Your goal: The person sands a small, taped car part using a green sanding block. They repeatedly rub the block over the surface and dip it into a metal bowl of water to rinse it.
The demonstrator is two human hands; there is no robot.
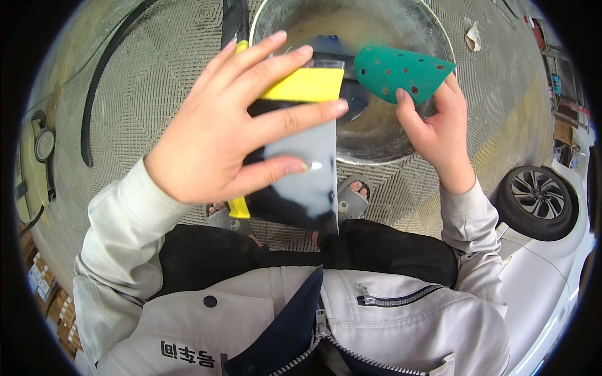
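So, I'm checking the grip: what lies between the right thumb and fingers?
A green perforated sheet, probably sandpaper, lies curled between the right hand's thumb and fingers, as the head view shows.

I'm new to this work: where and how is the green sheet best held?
Probably pinch the green sheet by its lower-right edge, coming from the right, thumb in front and fingers behind, as the right hand does. It looks thin and curled, so a light pinch should suit.
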